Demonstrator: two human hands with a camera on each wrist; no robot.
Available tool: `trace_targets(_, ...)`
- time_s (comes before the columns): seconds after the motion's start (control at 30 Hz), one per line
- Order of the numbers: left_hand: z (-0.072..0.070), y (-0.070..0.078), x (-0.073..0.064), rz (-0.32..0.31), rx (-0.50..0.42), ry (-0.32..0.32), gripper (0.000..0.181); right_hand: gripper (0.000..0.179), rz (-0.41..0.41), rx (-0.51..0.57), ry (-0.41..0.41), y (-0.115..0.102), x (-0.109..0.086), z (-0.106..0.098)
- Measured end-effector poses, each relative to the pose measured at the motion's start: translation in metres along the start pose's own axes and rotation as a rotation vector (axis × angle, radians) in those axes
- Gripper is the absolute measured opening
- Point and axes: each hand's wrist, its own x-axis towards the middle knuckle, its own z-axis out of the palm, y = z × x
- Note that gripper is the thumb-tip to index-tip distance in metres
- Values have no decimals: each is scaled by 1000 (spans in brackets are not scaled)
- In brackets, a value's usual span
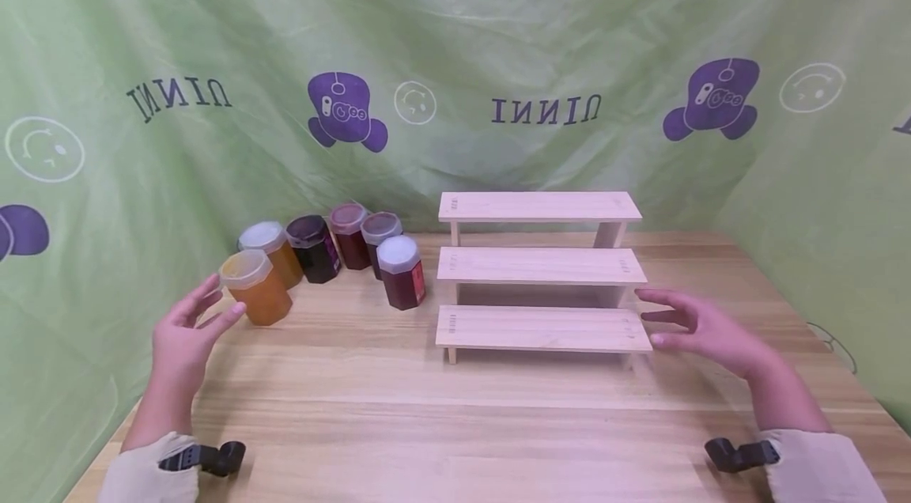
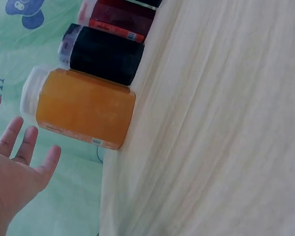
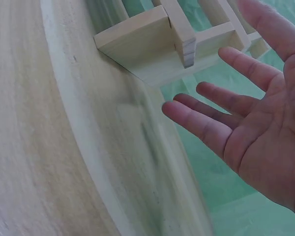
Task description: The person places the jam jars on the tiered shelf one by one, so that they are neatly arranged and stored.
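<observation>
My left hand is beside the front amber jar, its thumb and fingers spread around the near side. In the left wrist view that hand is apart from the amber jar, which has a whitish lid. My right hand hovers at the right end of a three-step wooden display stand, holding nothing. From the right wrist, loosely extended fingers show below the stand's side, with a gap between them. All three steps of the stand are bare.
Behind the front jar stands a second amber jar. A near-black jar, a dark red one, another dark one and a red-labelled jar follow rightward. Green printed cloth walls the wooden table.
</observation>
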Motion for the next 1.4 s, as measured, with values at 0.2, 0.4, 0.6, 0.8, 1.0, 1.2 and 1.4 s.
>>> trace_targets(0.2,-5,-3,10,-38,0,17,75,69,-1,64,-33,3,3,4)
trace_targets(0.4,-6,-7,22,-84,6,27,81,73,-19,134,-48,5,5,7)
trace_targets(0.6,-3,-8,26,-87,67,46,84,75,4,155,-55,5,9,12)
trace_targets(0.8,1,-9,33,-90,133,49,87,76,43,171,-67,5,10,12)
trace_targets(1.0,5,-9,38,-96,228,47,89,75,76,177,-81,5,10,10)
trace_targets(1.2,8,-10,44,-106,278,29,91,75,80,197,-92,5,9,9)
trace_targets(1.4,7,-13,49,-114,308,12,92,77,80,221,-99,6,9,9)
